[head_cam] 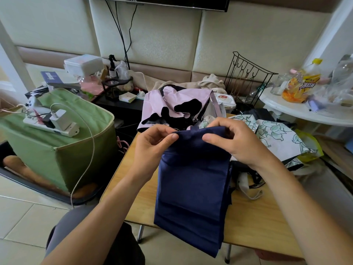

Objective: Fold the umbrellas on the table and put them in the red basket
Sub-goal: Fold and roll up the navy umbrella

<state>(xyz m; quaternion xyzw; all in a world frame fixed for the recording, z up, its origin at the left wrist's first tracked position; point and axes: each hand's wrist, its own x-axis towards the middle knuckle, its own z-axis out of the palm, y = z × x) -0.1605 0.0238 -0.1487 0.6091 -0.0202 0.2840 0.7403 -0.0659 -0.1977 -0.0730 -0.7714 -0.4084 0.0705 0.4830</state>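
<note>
Navy umbrella [193, 180] hangs over the table [254, 222]; left hand [152, 142] and right hand [235, 140] both keep a pinching grip on its top edge, and should pull the pleats taut and even.

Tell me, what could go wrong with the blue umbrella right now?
The navy umbrella hangs past the near edge of the wooden table. Only the left hand and right hand pinch its top, so if they let go it might slide to the floor. Its folds could also come loose. No red basket is in view, so finding it may mean reaching over the pink umbrella.
</note>
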